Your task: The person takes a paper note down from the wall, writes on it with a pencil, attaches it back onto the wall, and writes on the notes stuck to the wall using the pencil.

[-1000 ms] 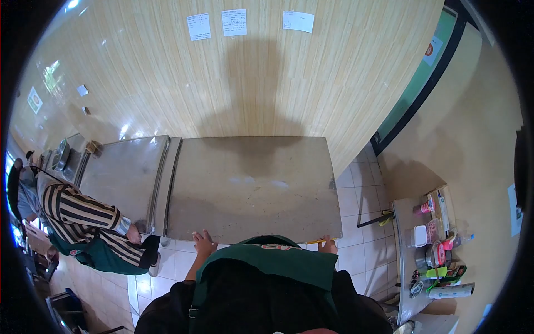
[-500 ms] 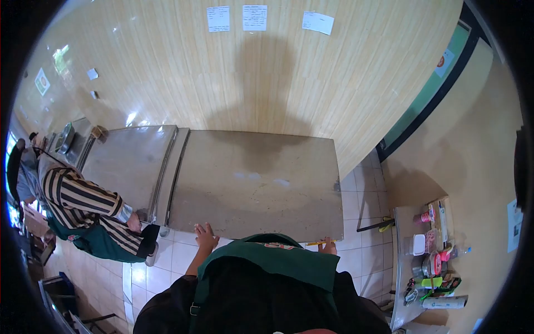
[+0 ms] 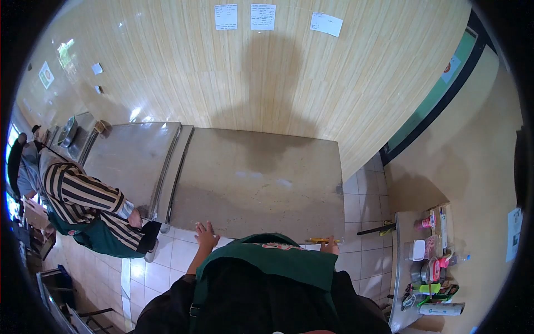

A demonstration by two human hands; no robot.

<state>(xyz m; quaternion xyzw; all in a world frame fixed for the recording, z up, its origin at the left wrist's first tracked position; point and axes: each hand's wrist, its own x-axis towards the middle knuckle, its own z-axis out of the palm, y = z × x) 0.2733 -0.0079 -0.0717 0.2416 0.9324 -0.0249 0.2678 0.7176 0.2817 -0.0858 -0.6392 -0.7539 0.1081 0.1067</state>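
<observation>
My left hand is at the front edge of the grey table, its fingers spread and nothing in them. At the table's front right corner my right hand has its fingers around one end of a thin yellow object, perhaps a pencil or pen. Part of this hand is hidden behind the green apron.
A co-worker in striped sleeves stands at the left beside another metal table. At the right, a side table holds a white container, a bottle and several tools. Papers hang on the wall.
The view has swung, so the wall papers sit further right and higher. My hands stay at the table's front edge, the yellow object still at my right hand.
</observation>
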